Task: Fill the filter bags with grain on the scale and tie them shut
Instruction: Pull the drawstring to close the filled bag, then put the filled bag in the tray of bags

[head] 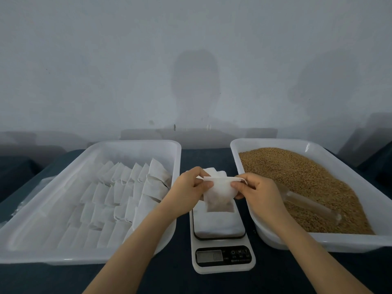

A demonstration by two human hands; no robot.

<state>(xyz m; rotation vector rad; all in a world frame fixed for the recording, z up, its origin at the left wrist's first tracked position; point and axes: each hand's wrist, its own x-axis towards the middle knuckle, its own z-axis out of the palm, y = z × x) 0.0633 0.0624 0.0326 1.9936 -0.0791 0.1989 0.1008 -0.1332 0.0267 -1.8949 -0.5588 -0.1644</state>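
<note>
- The left hand [186,187] and right hand [254,192] each pinch a top corner of a small white paper filter bag [218,194], held above the white digital scale [220,228] and hiding its far edge.
- A white plastic tray [135,142] of empty bags [118,187] sits to the left.
- On the right, brown grain [297,172] and a clear scoop [305,203] fill a 2nd tray [275,141] on the dark tabletop [203,158].
</note>
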